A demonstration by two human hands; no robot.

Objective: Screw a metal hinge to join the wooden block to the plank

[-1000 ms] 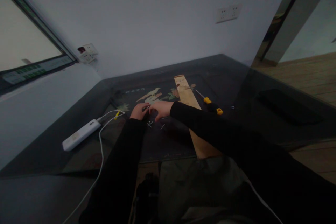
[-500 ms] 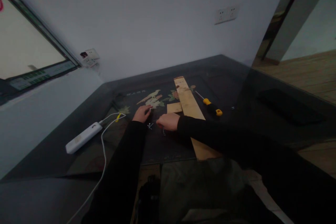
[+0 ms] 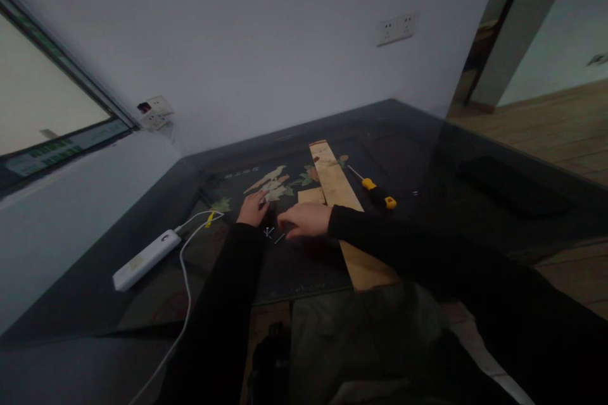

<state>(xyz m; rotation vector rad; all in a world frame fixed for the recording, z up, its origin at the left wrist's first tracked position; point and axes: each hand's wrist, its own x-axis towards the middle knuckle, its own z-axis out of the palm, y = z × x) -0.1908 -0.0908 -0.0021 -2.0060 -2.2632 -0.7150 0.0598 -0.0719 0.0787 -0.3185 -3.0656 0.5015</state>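
Observation:
My left hand (image 3: 251, 209) rests on the dark glass table (image 3: 418, 158), fingers pinched on something small that I cannot make out. My right hand (image 3: 304, 220) lies just to its right, fingers curled and low over several small metal screws (image 3: 272, 234) scattered between the two hands. A small wooden block (image 3: 311, 195) sits behind my right hand, against a long wooden plank (image 3: 339, 193) that runs from the table's front edge toward the wall.
A yellow-and-black screwdriver (image 3: 375, 192) lies right of the plank. A white power bank (image 3: 146, 259) with a white cable (image 3: 186, 266) sits at the left. A dark flat object (image 3: 515, 185) lies at the far right. Wall sockets (image 3: 395, 28) are above.
My hands, joined a second ago, have parted. The right hand has come back toward me and down over the screws, uncovering the small block. The left hand stays put.

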